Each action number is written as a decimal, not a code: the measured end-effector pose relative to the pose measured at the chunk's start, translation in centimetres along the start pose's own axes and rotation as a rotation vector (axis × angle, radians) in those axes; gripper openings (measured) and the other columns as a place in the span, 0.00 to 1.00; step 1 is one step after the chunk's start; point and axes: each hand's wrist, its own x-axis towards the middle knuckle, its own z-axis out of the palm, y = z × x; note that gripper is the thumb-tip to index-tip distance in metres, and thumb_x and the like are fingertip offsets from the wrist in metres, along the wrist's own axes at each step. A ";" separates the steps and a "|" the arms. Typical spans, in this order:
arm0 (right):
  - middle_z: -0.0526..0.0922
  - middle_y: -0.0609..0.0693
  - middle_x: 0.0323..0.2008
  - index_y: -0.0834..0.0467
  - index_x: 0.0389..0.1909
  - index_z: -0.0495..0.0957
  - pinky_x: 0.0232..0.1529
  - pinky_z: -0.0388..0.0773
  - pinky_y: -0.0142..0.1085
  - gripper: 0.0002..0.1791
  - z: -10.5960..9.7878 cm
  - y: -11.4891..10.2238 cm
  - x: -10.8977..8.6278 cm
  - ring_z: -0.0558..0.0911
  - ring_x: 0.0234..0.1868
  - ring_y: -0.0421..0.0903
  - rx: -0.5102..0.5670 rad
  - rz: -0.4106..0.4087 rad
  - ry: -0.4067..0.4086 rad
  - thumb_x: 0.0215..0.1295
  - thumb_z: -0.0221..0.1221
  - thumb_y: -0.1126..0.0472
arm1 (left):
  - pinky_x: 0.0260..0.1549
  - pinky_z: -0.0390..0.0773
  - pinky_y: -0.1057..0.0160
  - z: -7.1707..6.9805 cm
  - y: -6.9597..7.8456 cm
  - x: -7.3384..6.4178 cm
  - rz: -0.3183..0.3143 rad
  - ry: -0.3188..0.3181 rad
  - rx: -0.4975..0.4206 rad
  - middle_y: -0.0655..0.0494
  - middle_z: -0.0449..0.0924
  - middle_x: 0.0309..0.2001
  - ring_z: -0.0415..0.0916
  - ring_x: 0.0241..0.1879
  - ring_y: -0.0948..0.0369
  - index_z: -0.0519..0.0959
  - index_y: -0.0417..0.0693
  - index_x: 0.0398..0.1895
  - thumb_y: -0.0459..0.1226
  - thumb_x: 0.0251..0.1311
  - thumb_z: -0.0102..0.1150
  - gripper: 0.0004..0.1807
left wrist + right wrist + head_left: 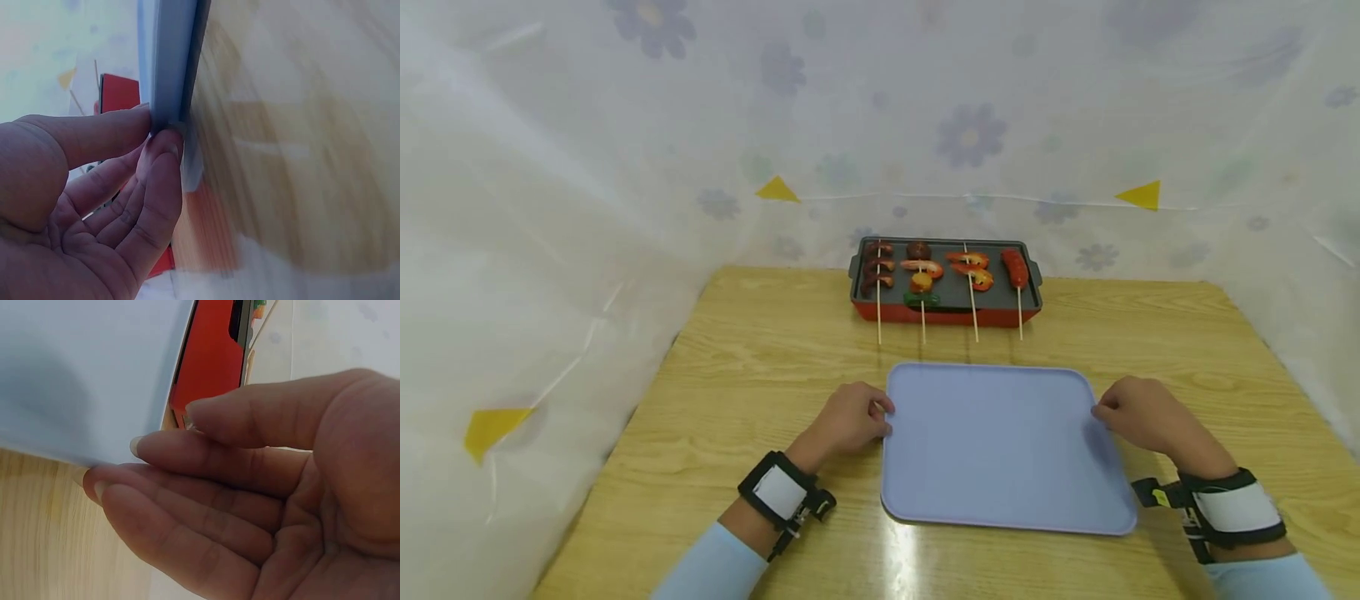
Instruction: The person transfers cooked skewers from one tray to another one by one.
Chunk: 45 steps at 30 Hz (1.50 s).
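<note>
Left hand, head view: bent at the fingers, at the upper part of the left rim of one pale blue tray. Right hand: opposite, at the right rim, just below the far right corner. Tray: lies on a wooden table, roughly midway between left and right edges, well short of the far edge. Shallow, rimmed, rectangular; probably light, stiff plastic, smooth enough to slide, unlikely to break. Best held, by judgement, at the middle of both short sides, from above and below the rim; liable to tip if lifted by one corner. Near the table's far edge: one red and black grill bearing four skewers. Only in this view: full outline of the tray, both hands together.

Left wrist view: reveals a pinch, unclear from above. Thumb against one face of the rim, fingertip against the other. Also shows the rim in profile, with a darker lower edge.

Right wrist view: shows fingertips touching the tray by its far right corner, one over the edge, others apparently beneath; thumb seemingly apart from it. Firm hold or light touch: cannot tell.
</note>
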 end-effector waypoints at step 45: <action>0.86 0.66 0.41 0.72 0.56 0.75 0.31 0.85 0.38 0.29 -1.9 -3.4 8.2 0.86 0.29 0.49 0.412 0.146 0.049 0.71 0.52 0.49 | 0.26 0.76 0.64 -3.2 -2.7 -0.9 -0.151 0.046 0.044 0.60 0.80 0.19 0.73 0.19 0.66 0.71 0.37 0.65 0.33 0.43 0.74 0.41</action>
